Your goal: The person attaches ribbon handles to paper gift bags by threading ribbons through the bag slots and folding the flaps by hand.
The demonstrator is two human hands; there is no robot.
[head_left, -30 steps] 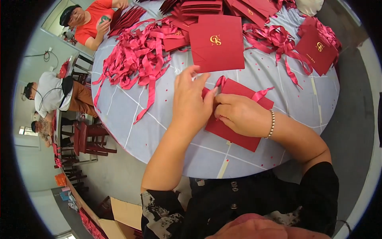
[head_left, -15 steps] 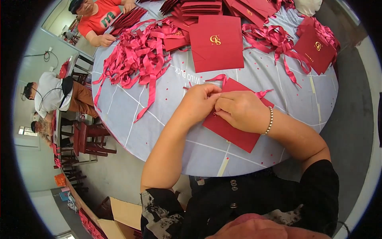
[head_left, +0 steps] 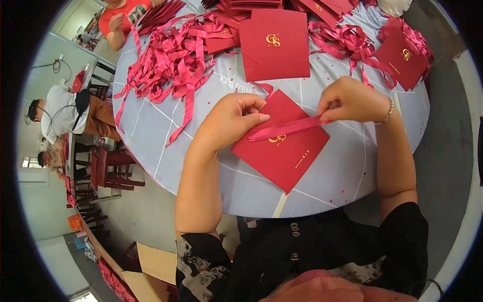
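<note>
A red square card sleeve (head_left: 282, 168) with gold print lies tilted on the round table, just in front of me. My left hand (head_left: 231, 118) grips its upper left edge, with the thumb on top and the fingers at the rim. Across the sleeve's face runs a pink ribbon (head_left: 292, 127). Its right end is pinched between the thumb and fingers of my right hand (head_left: 352, 103), raised a little to the right of the sleeve. Another short piece of ribbon (head_left: 265, 88) shows beyond the sleeve's far corner.
A large heap of pink ribbons (head_left: 171, 65) lies at the far left. Beyond my sleeve is another red sleeve (head_left: 274, 53), with stacks behind it. More ribbons (head_left: 344, 43) and a red sleeve (head_left: 401, 59) lie far right. A person in red (head_left: 121, 20) sits across the table.
My right hand has moved away to the right, drawing the ribbon out across the sleeve. The sleeve has turned and shifted left. The person across has lifted a hand with a ribbon.
</note>
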